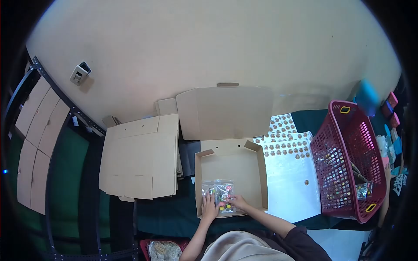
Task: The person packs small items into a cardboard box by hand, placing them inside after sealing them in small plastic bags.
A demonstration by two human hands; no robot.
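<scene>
An open cardboard box (231,158) stands in front of me, its lid (224,114) raised against the wall. Near its front edge lie two clear zip bags side by side, the left bag (209,186) and the right bag (225,188), holding small colourful pieces, some pink and yellow. My left hand (210,207) lies on the left bag with its fingers stretched out. At the right bag's side, my right hand (238,202) has its fingers closed on the bag's edge. The small pieces are too small to name.
Flattened cardboard boxes (139,156) are stacked at left. Sheets of round stickers (289,174) lie right of the box, beside a tall maroon basket (335,174) containing small bags. Another person's arm (385,195) shows beyond it. A red basket (145,249) stands below the table.
</scene>
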